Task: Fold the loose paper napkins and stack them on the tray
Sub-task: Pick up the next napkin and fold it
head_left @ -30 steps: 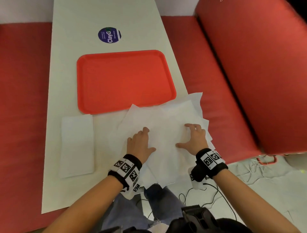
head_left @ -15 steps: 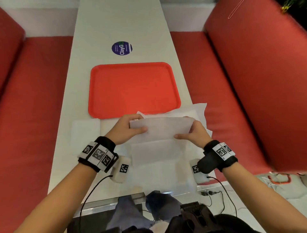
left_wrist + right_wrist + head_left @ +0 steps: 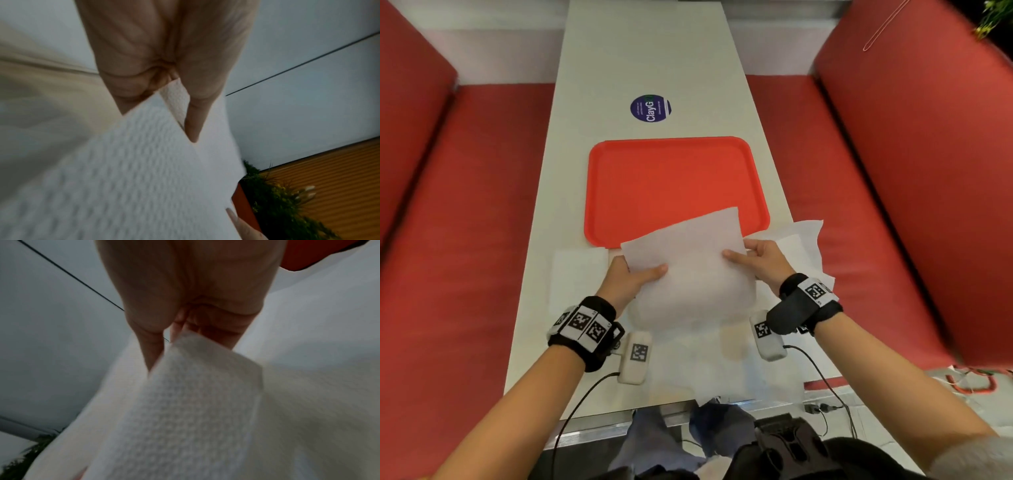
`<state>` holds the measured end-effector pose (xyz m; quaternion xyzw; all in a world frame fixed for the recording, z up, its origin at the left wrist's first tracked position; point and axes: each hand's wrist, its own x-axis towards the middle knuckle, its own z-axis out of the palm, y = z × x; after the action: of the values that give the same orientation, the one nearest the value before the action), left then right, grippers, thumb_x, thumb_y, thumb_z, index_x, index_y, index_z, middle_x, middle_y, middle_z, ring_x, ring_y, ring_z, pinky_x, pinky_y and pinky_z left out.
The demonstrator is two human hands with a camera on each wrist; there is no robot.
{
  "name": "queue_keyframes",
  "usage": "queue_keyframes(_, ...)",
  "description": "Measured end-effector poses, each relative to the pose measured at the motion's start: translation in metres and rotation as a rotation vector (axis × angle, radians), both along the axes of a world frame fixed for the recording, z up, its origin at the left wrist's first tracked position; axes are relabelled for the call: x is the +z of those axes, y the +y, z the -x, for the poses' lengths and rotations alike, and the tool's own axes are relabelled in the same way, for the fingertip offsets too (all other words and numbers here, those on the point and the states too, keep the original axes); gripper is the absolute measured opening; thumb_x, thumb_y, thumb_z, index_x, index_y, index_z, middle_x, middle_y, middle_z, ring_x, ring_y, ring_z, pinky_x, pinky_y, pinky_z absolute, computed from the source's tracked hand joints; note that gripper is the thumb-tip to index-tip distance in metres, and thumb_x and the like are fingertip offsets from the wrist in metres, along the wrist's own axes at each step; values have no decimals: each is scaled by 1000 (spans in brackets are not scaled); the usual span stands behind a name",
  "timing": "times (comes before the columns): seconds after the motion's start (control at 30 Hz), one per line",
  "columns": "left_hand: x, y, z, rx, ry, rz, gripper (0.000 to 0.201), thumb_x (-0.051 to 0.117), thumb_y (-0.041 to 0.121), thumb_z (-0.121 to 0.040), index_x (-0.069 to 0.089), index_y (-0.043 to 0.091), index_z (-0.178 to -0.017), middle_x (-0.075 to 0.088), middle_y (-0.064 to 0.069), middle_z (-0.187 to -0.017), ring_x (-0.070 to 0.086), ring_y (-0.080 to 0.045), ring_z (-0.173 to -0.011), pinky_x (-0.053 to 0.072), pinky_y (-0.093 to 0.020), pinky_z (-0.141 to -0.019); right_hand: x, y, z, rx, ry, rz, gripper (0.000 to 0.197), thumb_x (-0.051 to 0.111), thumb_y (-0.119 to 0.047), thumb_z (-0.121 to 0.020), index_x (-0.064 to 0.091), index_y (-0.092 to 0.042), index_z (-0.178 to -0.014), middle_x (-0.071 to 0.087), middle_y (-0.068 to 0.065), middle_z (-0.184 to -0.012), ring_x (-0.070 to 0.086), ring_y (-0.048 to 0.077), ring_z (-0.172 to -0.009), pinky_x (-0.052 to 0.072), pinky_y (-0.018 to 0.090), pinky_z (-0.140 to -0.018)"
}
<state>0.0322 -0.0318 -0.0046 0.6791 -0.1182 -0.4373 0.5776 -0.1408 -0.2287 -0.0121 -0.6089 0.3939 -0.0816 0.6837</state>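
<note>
A white paper napkin (image 3: 688,267) is lifted off the table between both hands, its far edge reaching over the near rim of the red tray (image 3: 671,185). My left hand (image 3: 633,274) pinches its left edge, thumb on top. My right hand (image 3: 750,260) pinches its right edge. The left wrist view shows the napkin (image 3: 123,170) caught between thumb and fingers, and the right wrist view shows the napkin (image 3: 195,394) in the same kind of pinch. More loose napkins (image 3: 801,240) lie under and to the right. A folded napkin (image 3: 578,274) lies flat at the left.
The tray sits bare in the middle of the narrow white table (image 3: 647,51). A round blue sticker (image 3: 650,108) lies beyond it. Red bench seats (image 3: 476,205) run along both sides. Loose napkins (image 3: 722,370) cover the near table edge.
Both hands went from pressing flat on the napkin pile to pinching one napkin and raising it. Its far edge now stands higher, over the tray's near rim.
</note>
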Motion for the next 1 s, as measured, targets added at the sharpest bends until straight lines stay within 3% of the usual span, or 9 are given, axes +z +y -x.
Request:
queue_keyframes(0.17,-4,10,-8,-88,92,-73,32,76,9,-79,69,9,-110,74,-6,-108,69,-25,-103,55,-41,-88,-12,8,1,-58,51,-26,28,76,-14,-81,71,2,-104,74,16,-98,72,25,-83,57,32,-73)
queue_keyframes(0.37,12,18,-20,-56,47,-7,22,71,0,-81,72,6,-102,76,-4,-98,73,-16,-89,57,-23,-67,11,12,-8,-85,-31,-27,18,73,-19,-84,71,-12,-101,74,12,-96,71,23,-84,56,32,-76)
queue_keyframes(0.43,17,21,-25,-19,35,27,22,70,0,-82,71,4,-104,76,-6,-97,73,-17,-87,58,-23,-66,19,13,-9,-28,-75,-27,24,71,-15,-85,69,-8,-108,75,14,-95,72,22,-82,57,30,-71)
queue_keyframes(0.57,27,29,-40,38,-3,106,21,64,-2,-86,70,5,-104,76,-3,-94,73,-14,-84,57,-22,-65,31,12,-10,-51,-172,-25,12,65,-5,-88,68,-9,-99,74,3,-76,70,13,-67,51,20,-57)
queue_keyframes(0.67,33,36,-47,44,-28,169,23,60,-4,-88,69,4,-108,74,-6,-99,71,-14,-86,57,-22,-68,32,12,-12,-66,-205,-36,16,63,-2,-88,68,-11,-101,74,1,-78,66,14,-67,51,23,-61)
queue_keyframes(0.73,36,40,-48,38,-10,188,24,57,-5,-88,73,8,-101,75,-4,-95,70,-13,-80,57,-22,-68,32,15,-15,-72,-215,-42,21,60,3,-88,69,-14,-98,74,0,-81,64,15,-68,51,23,-61)
queue_keyframes(0.83,40,48,-49,-2,16,206,40,41,-7,-91,76,9,-78,73,-5,-87,62,-16,-73,52,-24,-64,40,23,-19,-64,-222,-62,24,50,6,-88,62,-10,-77,64,-4,-71,56,14,-62,46,20,-51)
queue_keyframes(0.9,41,54,-51,-11,40,198,39,34,-3,-91,71,-1,-80,70,-8,-90,61,-21,-77,50,-26,-65,45,29,-21,-48,-204,-90,22,42,-1,-86,58,-9,-73,57,-2,-69,50,15,-60,39,21,-47)
queue_keyframes(1.0,36,62,-50,5,7,163,24,46,1,-93,68,-8,-93,71,-9,-94,66,-22,-83,54,-25,-67,43,35,-26,-31,-220,-153,20,48,-21,-86,66,-13,-80,60,4,-81,55,17,-61,40,24,-50)
